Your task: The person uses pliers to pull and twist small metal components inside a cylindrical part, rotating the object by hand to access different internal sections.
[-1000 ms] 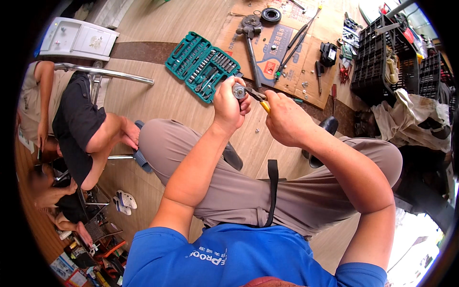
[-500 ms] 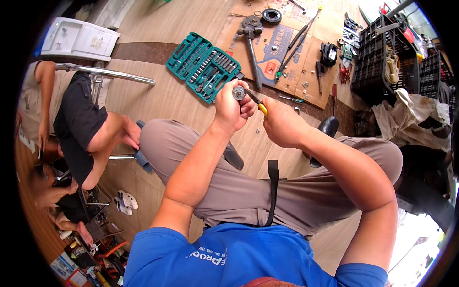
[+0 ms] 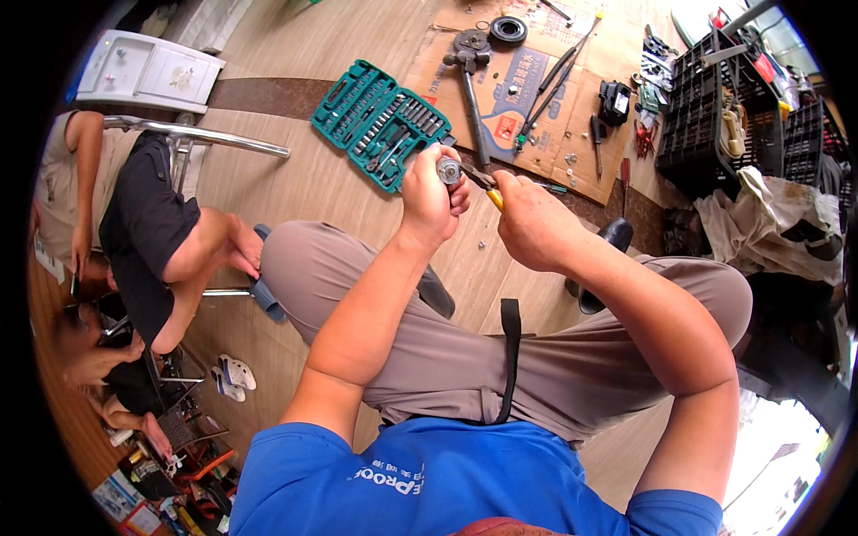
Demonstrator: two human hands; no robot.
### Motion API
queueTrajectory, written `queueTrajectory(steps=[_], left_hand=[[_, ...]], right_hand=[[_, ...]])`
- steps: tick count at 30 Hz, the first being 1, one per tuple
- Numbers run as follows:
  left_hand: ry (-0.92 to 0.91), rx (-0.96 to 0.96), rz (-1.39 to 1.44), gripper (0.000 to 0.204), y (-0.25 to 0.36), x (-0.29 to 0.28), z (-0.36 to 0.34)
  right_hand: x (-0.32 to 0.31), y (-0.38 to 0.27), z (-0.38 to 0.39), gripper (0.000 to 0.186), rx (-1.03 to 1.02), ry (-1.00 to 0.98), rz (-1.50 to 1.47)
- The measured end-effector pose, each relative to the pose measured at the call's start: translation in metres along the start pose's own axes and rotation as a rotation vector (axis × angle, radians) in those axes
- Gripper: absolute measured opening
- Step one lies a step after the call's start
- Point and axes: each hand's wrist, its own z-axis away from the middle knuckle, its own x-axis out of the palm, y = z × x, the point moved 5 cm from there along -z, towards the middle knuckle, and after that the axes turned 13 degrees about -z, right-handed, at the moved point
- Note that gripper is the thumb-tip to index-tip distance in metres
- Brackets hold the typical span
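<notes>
The left hand (image 3: 427,201) grasps a round metal part (image 3: 449,171), its fingers curled around the sides and the ringed end facing up. The right hand (image 3: 534,219) has its fingers clenched on the yellow handles of the pliers (image 3: 497,199), whose tips reach the part's right edge; whether they grip it, I cannot tell. The part is held above the floor (image 3: 295,192), between the spread knees. Just beyond the left hand, a green socket case (image 3: 357,66) lies unfolded on the floor. To its right, a sheet of cardboard (image 3: 581,181) carries a hammer (image 3: 473,103), a black ring (image 3: 508,31) and a screwdriver (image 3: 597,143). A black crate (image 3: 688,125) stands farther right.
</notes>
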Motion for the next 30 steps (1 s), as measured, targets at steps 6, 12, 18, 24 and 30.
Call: queueTrajectory(steps=[6,12,18,24,30], left_hand=[[-0.006,0.123,-0.096,0.031,0.005,0.001,0.0],[-0.006,0.081,-0.067,0.033,-0.001,0.001,-0.001],[-0.091,-0.015,0.081,0.029,0.0,0.003,-0.003],[-0.071,-0.04,0.121,0.029,0.001,0.003,-0.004],[-0.046,-0.022,0.069,0.029,0.003,0.002,-0.002]], right_hand=[[-0.004,-0.008,0.006,0.02,0.073,-0.012,-0.033],[0.006,0.002,0.005,0.018,0.126,-0.033,-0.077],[0.009,0.0,0.002,0.019,0.0,-0.056,-0.216],[0.008,0.002,-0.001,0.03,-0.008,-0.069,-0.218],[0.0,-0.001,0.0,0.033,-0.085,0.012,-0.123]])
